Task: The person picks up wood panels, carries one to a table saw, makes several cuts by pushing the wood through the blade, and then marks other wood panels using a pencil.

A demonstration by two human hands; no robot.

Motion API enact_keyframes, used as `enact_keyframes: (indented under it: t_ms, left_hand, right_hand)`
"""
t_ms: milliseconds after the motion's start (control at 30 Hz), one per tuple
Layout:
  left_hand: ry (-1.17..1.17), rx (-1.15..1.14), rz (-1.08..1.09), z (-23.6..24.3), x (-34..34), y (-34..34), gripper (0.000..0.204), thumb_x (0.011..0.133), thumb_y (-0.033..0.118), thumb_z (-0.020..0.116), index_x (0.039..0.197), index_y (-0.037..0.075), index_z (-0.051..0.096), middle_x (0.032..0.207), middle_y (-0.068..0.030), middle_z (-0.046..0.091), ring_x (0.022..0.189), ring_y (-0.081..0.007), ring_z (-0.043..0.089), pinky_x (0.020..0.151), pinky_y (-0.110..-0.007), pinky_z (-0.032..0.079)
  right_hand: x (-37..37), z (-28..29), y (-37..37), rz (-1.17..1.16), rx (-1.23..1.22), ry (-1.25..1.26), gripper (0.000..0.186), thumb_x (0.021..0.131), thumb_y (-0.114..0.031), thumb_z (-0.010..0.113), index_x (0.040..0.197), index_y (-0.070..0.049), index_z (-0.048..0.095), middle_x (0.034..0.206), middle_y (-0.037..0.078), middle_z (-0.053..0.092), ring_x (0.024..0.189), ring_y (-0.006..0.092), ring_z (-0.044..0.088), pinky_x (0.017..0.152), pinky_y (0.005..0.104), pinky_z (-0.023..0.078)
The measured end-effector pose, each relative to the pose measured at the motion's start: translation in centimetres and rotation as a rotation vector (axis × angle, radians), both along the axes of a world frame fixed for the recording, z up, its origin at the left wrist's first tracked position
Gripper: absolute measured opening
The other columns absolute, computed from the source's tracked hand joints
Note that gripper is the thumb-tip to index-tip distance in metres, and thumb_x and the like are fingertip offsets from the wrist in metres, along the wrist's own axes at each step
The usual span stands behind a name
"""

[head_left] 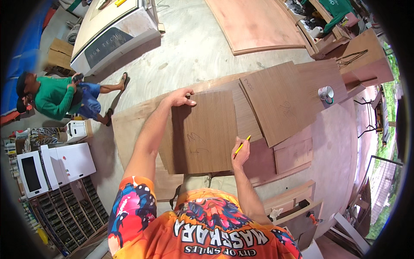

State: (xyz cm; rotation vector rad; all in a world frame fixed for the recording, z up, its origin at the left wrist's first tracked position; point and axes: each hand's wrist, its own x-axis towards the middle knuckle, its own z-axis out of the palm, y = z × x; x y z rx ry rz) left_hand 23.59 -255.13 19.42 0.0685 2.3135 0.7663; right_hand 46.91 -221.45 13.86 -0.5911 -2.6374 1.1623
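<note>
A brown wood-grain panel (pixel 213 129) with handwritten pencil marks lies right in front of me. My left hand (pixel 180 98) is at its far left corner, with the thumb on the top face and the fingers curled at the edge. By the panel's right edge, my right hand (pixel 241 152) is closed around a slim yellow pencil (pixel 242 147), its ends showing on either side of the fingers. To the right, a second marked panel (pixel 280 101) lies at an angle over other sheets. A dark shadow falls along the left part of the nearer panel.
A patterned mug (pixel 325 93) stands on the sheets at the right. Beyond lies a large plywood sheet (pixel 258 26). A person in green (pixel 56 97) walks at the left, near a white cabinet (pixel 75 157). A wooden frame (pixel 297 190) sits at the lower right.
</note>
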Motion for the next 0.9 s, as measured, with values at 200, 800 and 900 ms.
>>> enact_keyframes:
  t_ms: [200, 800, 900]
  left_hand:
    - [0.096, -0.036, -0.02, -1.8, 0.0, -0.6, 0.071, 0.074, 0.045, 0.09, 0.125, 0.002, 0.068, 0.121, -0.0215, 0.072, 0.115, -0.037, 0.067, 0.095, -0.049, 0.052]
    - [0.617, 0.328, 0.776, 4.8, 8.5, -3.5, 0.049, 0.089, 0.028, 0.081, 0.133, 0.01, 0.069, 0.117, -0.0107, 0.076, 0.107, -0.0191, 0.071, 0.096, -0.035, 0.055]
    - [0.696, 0.491, 1.05, 2.8, 18.4, -4.1, 0.042, 0.094, 0.021, 0.077, 0.132, 0.006, 0.068, 0.121, -0.0103, 0.073, 0.109, -0.0185, 0.07, 0.096, -0.033, 0.054]
  right_hand:
    - [-0.3, 1.6, -1.0, 0.05, 0.149, 0.006, 0.023, 0.102, -0.033, 0.065, 0.102, -0.01, 0.064, 0.097, 0.011, 0.065, 0.087, 0.0351, 0.068, 0.071, 0.0481, 0.055]
    - [-3.3, 7.2, -3.3, 0.548, -0.242, 0.013, 0.03, 0.101, -0.017, 0.062, 0.126, -0.003, 0.067, 0.102, 0.016, 0.073, 0.088, 0.0272, 0.072, 0.075, 0.0372, 0.057]
    - [-3.9, 6.2, -5.4, 0.532, -0.474, -0.169, 0.023, 0.098, -0.02, 0.067, 0.113, -0.003, 0.07, 0.088, 0.014, 0.075, 0.077, 0.023, 0.073, 0.069, 0.0352, 0.056]
